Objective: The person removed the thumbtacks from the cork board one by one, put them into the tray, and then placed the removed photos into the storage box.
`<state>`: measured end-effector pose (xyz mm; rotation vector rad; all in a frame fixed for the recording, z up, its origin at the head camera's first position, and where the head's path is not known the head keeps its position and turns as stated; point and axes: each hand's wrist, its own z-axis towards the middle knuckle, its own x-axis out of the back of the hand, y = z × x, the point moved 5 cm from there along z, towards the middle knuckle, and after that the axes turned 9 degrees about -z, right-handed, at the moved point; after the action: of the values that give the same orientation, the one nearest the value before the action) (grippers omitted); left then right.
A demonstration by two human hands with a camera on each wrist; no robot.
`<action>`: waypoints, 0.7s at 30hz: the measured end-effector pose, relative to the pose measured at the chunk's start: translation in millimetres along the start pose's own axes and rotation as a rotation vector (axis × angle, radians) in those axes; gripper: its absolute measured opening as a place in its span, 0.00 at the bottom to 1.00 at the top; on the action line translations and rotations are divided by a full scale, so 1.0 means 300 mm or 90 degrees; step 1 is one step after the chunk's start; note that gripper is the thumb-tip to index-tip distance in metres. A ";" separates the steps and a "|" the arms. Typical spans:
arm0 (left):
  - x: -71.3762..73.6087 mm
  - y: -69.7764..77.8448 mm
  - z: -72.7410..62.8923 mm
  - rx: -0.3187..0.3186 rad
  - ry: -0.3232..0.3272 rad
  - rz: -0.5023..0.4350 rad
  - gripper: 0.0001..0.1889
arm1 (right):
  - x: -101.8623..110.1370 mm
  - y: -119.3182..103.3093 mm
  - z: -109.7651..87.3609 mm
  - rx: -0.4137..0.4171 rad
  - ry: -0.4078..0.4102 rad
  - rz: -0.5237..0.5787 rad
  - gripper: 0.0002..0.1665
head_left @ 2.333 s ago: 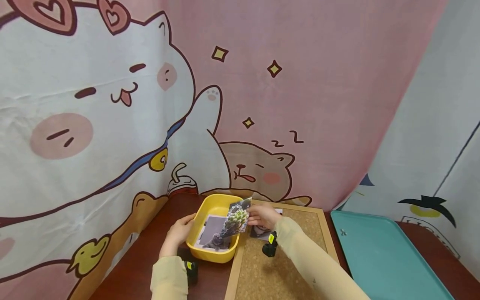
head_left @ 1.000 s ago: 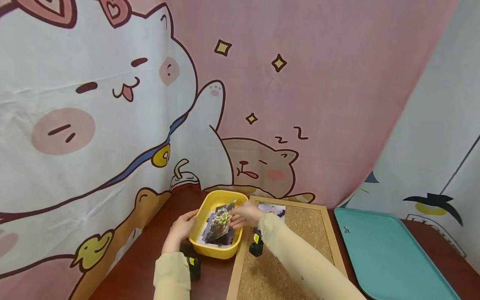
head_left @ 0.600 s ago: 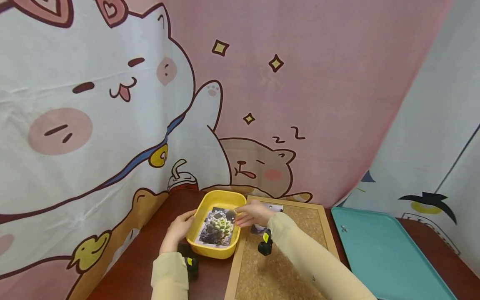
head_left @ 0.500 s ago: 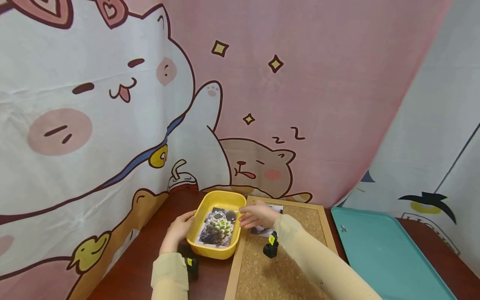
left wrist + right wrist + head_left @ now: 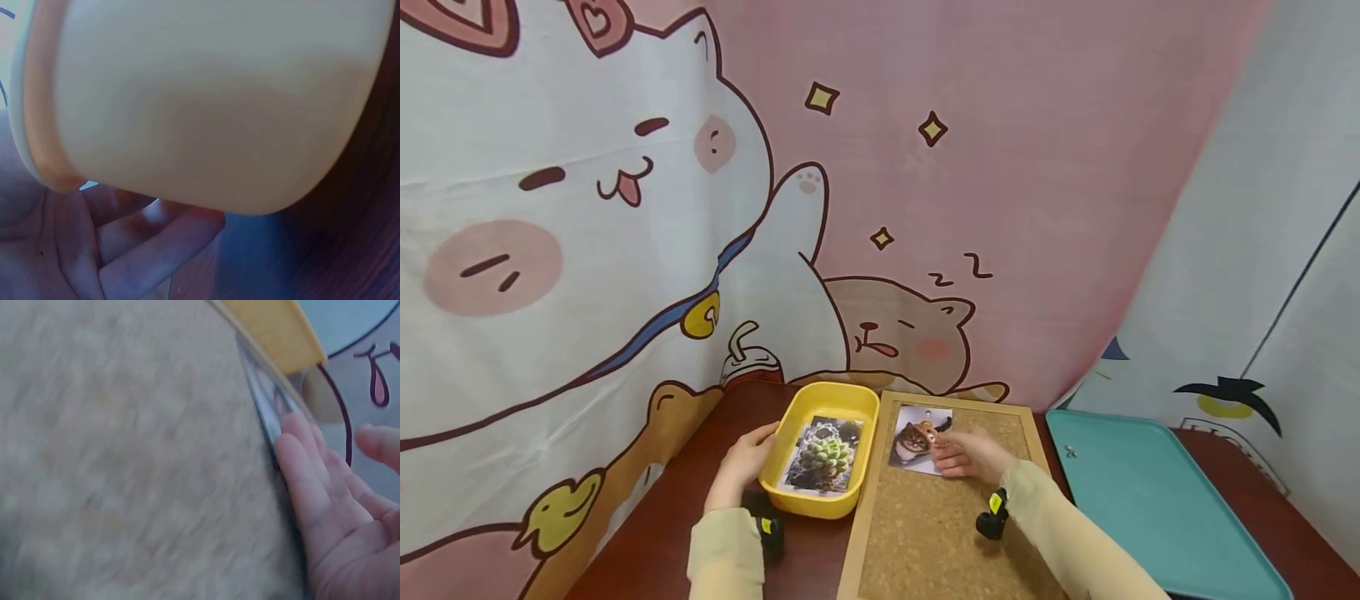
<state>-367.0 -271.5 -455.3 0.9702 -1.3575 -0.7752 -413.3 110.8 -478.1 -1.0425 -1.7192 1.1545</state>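
Note:
My left hand (image 5: 745, 462) holds the left side of a yellow plastic basin (image 5: 808, 505); in the left wrist view its fingers (image 5: 169, 250) bend against the outer wall, below the rim. Inside the basin a photo of a green succulent (image 5: 823, 458) lies on top of other prints. A photo of a cat in a brown hood (image 5: 910, 443) lies at the upper left of a cork board (image 5: 940, 533), a small pin at its top edge. Over that photo's right edge is my right hand (image 5: 973, 457), its fingers extended and low over the board in the right wrist view.
A teal tray (image 5: 1157, 492) lies right of the board, with a few small metallic pins (image 5: 1071, 452) near its upper left corner. The board's wooden frame (image 5: 854, 546) runs beside the basin. A cartoon-printed curtain (image 5: 1037, 208) stands behind the dark red table (image 5: 655, 533).
The right hand lowered the succulent photo into the basin, let it go, then moved right to the cat photo, now uncovered. The left hand stays at the basin.

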 end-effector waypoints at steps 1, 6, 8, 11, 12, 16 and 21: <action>0.000 -0.001 -0.002 0.002 -0.002 0.001 0.24 | 0.004 0.013 -0.002 0.000 -0.007 0.002 0.25; -0.002 -0.002 -0.013 0.013 0.002 0.001 0.24 | 0.013 0.039 -0.012 0.006 -0.021 0.013 0.25; -0.003 0.002 -0.016 0.015 0.007 0.008 0.24 | 0.013 0.038 -0.017 0.015 -0.032 0.019 0.25; 0.000 0.008 -0.017 0.012 0.017 0.035 0.24 | 0.011 0.035 -0.022 0.020 -0.034 0.019 0.24; 0.001 0.011 -0.016 0.008 0.020 0.050 0.24 | 0.011 0.034 -0.022 0.020 -0.031 0.018 0.23; 0.007 0.025 -0.012 -0.001 0.028 0.095 0.24 | 0.014 0.040 -0.013 0.012 -0.007 0.012 0.23; 0.004 0.043 -0.011 -0.013 0.019 0.132 0.25 | 0.027 0.057 0.004 -0.002 0.005 0.016 0.22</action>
<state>-364.6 -266.8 -443.0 0.8079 -1.3961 -0.6141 -413.9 122.2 -493.2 -1.0724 -1.7066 1.1622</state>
